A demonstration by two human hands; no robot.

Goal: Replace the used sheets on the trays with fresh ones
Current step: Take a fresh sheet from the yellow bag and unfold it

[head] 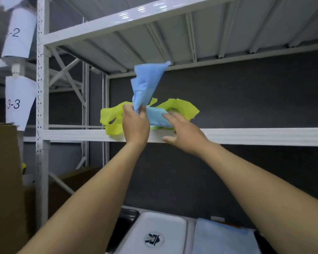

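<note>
1. Head view: the stack of blue sheets (pixel 157 118) sits in a yellow bag (pixel 184 108) on the shelf (pixel 246 136). That's the fresh supply, so both arms reach up to it.
2. Left hand (pixel 134 125): fingers (pixel 143 112) pinching one lifted sheet (pixel 147 83) by its lower end. The rest of it stands up crumpled above the pinch, clear of the stack. Gripping low, right by the stack, is probably to take a single layer.
3. Right hand (pixel 184 132): fingers spread and straight, tips lying on the stack. My read: it pins the stack and the bag so they don't slide off the shelf edge with the pull. The thumb hangs in front of the shelf rail and holds nothing.
4. Pose: left forearm is near vertical with the back of the hand toward me. The right arm comes in from the lower right, palm down.
5. Below: a white tray (pixel 165 221) is bare and likely takes this sheet. The tray on its right (pixel 222 239) is already covered in blue.
</note>
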